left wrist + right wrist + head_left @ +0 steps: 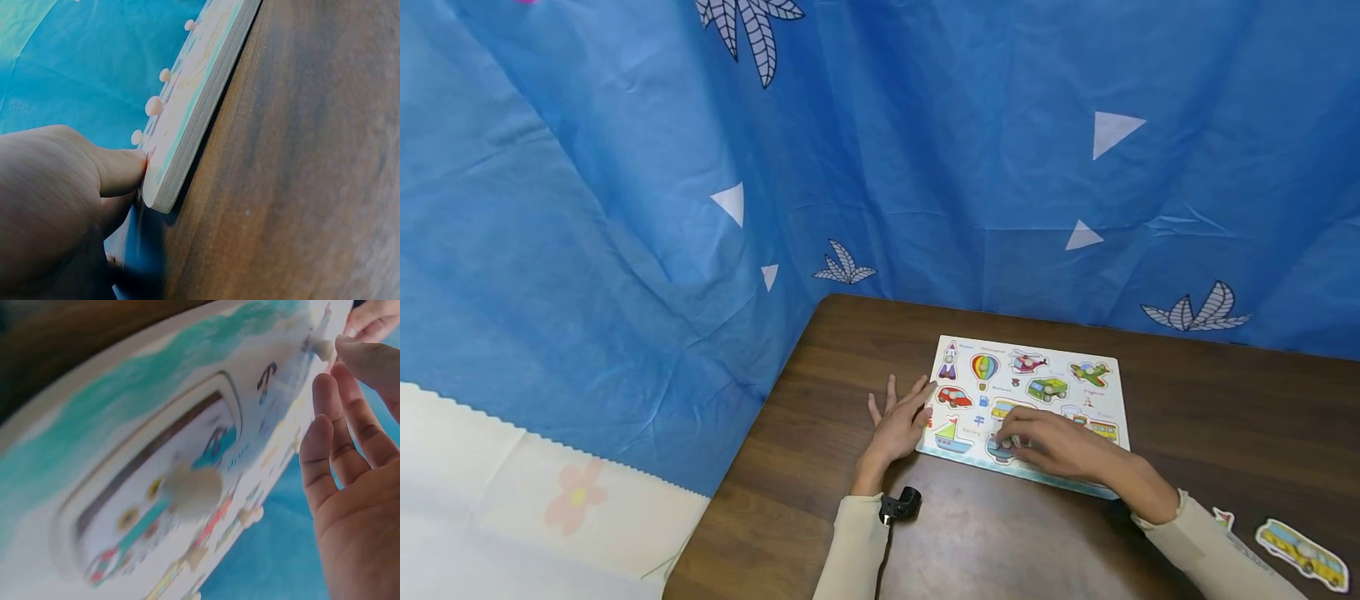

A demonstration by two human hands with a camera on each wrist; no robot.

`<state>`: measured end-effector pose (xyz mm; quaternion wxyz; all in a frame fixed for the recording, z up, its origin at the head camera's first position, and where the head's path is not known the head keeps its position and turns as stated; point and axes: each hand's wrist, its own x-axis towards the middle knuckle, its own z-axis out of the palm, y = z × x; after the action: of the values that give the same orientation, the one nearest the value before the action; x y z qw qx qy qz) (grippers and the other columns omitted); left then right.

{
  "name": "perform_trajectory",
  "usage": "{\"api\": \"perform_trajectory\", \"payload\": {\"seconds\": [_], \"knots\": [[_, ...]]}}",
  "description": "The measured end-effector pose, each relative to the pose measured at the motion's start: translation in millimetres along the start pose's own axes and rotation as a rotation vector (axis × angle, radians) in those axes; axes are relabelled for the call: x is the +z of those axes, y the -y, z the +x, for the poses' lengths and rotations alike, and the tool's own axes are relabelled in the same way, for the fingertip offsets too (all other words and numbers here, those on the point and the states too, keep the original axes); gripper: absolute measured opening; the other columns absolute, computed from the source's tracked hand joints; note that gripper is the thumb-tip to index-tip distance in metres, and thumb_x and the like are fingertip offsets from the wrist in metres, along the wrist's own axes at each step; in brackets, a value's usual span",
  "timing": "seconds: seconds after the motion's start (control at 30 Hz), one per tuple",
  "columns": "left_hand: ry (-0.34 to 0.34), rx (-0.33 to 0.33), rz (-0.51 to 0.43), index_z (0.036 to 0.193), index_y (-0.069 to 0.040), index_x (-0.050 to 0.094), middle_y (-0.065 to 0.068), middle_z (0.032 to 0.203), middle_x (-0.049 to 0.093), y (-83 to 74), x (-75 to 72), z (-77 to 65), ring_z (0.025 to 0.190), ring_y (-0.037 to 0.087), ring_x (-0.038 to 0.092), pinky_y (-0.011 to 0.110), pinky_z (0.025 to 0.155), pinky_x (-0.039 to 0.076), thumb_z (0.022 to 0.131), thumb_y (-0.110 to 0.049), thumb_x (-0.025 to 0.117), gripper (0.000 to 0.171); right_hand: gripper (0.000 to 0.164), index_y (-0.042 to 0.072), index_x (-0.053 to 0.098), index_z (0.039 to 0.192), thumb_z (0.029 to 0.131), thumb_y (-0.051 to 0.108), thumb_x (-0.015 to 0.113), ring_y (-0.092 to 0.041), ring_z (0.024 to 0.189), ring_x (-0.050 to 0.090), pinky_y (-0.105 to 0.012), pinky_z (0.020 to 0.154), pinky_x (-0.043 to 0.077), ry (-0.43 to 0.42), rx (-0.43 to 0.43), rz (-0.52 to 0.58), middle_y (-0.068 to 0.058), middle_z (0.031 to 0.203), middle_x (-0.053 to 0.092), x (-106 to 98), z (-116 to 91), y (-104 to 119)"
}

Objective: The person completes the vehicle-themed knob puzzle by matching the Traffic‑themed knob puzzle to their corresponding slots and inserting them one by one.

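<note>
A white vehicle puzzle board lies on the table, holding knobbed wooden pieces. My left hand rests at its left edge with fingers spread; in the left wrist view the thumb touches the board's corner. Over the lower part of the board, my right hand bends its fingers around the small knob of a bluish puzzle piece, the thumb against that knob. A ship-like piece with a round knob sits nearer the right wrist camera.
At the lower right of the table lie a yellow bus piece and another piece, partly covered by the right sleeve. A blue patterned curtain hangs behind the table. A black band is on the left wrist.
</note>
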<state>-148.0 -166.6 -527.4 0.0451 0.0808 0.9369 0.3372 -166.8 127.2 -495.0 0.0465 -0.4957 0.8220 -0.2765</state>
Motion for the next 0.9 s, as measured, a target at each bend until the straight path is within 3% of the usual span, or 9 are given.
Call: {"api": "perform_trajectory", "payload": {"seconds": [0.13,0.3,0.63,0.9], "knots": [[0.006,-0.01,0.002,0.153,-0.022,0.044,-0.001,0.162,0.035,-0.6,0.6,0.6,0.153,0.046,-0.005,0.076,0.109,-0.012,0.106,-0.027,0.046,0.047,0.028,0.016,0.072,0.11,0.087,0.001,0.072,-0.002,0.086,0.057,-0.019,0.069,0.048,-0.018,0.013,0.019,0.008,0.106,0.067,-7,-16,1],[0.001,-0.014,-0.002,0.153,-0.022,0.044,-0.001,0.162,0.036,-1.5,0.1,0.1,0.154,0.044,-0.005,0.075,0.11,-0.012,0.106,-0.025,0.047,0.047,0.028,0.018,0.071,0.111,0.086,0.004,0.075,0.003,0.083,0.055,-0.022,0.07,0.048,-0.057,0.024,-0.014,0.01,0.104,0.068,-16,-41,0],[-0.003,-0.016,-0.004,0.152,-0.023,0.045,-0.001,0.161,0.037,0.0,2.3,-1.0,0.154,0.045,-0.004,0.076,0.11,-0.011,0.106,-0.026,0.048,0.047,0.029,0.022,0.071,0.112,0.087,0.008,0.076,0.002,0.086,0.058,-0.023,0.069,0.051,-0.125,0.131,0.014,0.01,0.108,0.068,-33,-89,-1],[-0.005,-0.015,-0.002,0.153,-0.023,0.045,-0.001,0.161,0.036,0.1,1.1,-0.1,0.154,0.044,-0.005,0.075,0.11,-0.012,0.106,-0.028,0.046,0.047,0.038,0.023,0.07,0.112,0.081,0.002,0.079,0.003,0.08,0.052,-0.018,0.063,0.041,-0.183,0.219,0.025,0.012,0.104,0.066,-40,-128,-3]]}}
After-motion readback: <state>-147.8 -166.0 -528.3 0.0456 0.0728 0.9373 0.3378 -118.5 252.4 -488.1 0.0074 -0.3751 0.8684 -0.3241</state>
